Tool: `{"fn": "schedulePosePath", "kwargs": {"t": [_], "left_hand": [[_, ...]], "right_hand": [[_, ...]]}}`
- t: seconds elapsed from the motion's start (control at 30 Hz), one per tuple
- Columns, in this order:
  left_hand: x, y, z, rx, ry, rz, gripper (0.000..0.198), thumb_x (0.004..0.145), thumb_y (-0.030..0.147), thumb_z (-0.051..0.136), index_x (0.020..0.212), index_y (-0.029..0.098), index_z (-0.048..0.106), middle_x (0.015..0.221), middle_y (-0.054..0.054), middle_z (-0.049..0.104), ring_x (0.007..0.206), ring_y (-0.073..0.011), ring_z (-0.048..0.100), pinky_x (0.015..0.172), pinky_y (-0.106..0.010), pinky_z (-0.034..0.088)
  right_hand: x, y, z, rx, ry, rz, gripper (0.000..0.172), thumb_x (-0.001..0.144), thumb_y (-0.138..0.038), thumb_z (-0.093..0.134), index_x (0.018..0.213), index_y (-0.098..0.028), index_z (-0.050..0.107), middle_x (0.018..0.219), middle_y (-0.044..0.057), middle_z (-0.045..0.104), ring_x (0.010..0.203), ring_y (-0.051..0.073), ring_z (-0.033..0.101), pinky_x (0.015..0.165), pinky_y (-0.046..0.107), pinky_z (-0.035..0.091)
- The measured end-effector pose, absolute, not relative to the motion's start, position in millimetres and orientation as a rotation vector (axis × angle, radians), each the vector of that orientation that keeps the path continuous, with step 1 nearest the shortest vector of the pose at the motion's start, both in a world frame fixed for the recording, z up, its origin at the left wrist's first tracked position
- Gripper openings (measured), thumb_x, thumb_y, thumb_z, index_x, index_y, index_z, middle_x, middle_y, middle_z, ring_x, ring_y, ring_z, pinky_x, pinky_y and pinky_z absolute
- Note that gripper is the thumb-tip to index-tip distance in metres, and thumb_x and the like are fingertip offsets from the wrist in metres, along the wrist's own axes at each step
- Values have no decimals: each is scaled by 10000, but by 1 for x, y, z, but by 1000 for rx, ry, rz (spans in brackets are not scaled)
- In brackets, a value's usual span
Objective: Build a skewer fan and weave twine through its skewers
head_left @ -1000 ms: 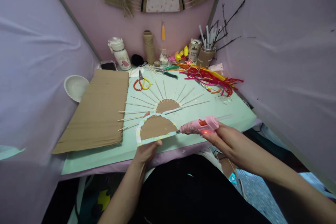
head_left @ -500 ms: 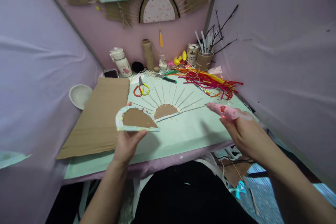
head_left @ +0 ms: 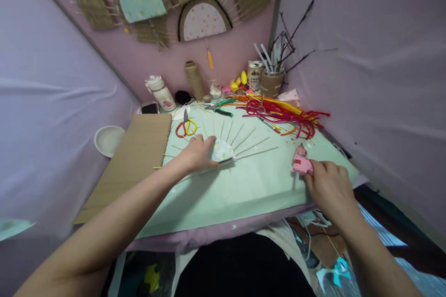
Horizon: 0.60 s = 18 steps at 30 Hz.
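My left hand (head_left: 197, 154) reaches to the middle of the table, its thumb and fingers closed around the left side of a half-round piece covered in pale floral fabric (head_left: 223, 150). That piece lies face up over the base of a fan of thin wooden sticks (head_left: 256, 151), hiding the brown cardboard half-circle there. Part of the fan's left side is behind my hand and forearm. Over at the right, my right hand (head_left: 331, 185) is closed on the back of a pink hot glue gun (head_left: 301, 161), its nozzle pointing away from me near the tabletop.
A corrugated cardboard sheet (head_left: 135, 162) covers the table's left, with a white paper plate (head_left: 108, 141) beside it. Red-and-yellow scissors (head_left: 186, 126), green pliers (head_left: 223, 106) and red and orange pipe cleaners (head_left: 282, 113) lie beyond the fan. Behind stand a bottle (head_left: 162, 93) and twine spool (head_left: 194, 80).
My left hand has brought the half-round piece forward and right, turned it fabric side up and laid it onto the stick fan. My right hand has drawn the glue gun away from the sticks.
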<state>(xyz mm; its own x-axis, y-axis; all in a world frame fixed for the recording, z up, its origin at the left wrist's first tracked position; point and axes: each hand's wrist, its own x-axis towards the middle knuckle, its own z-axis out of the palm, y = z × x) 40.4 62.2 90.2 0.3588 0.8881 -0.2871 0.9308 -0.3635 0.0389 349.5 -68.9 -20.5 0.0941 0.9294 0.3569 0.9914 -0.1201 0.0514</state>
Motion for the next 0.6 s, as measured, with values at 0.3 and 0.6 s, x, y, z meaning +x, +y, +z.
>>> {"fn": "schedulePosePath", "kwargs": {"t": [0.3, 0.6], "left_hand": [[51, 77, 73, 2432, 1605, -590, 901, 596, 581, 625, 1379, 231, 350, 1251, -158, 452, 1138, -355, 458, 904, -424, 425], [54, 80, 73, 2411, 1593, -650, 920, 591, 583, 626, 1389, 228, 339, 1239, -153, 461, 1129, -342, 476, 909, -406, 421]], "right_hand": [[359, -75, -24, -2123, -1800, -395, 327, 869, -299, 509, 1094, -72, 581, 946, 166, 589, 891, 304, 514, 781, 409, 401], [366, -68, -28, -2188, -1749, -398, 423, 883, -411, 467, 1102, -66, 579, 947, 197, 578, 895, 323, 520, 789, 447, 412]]}}
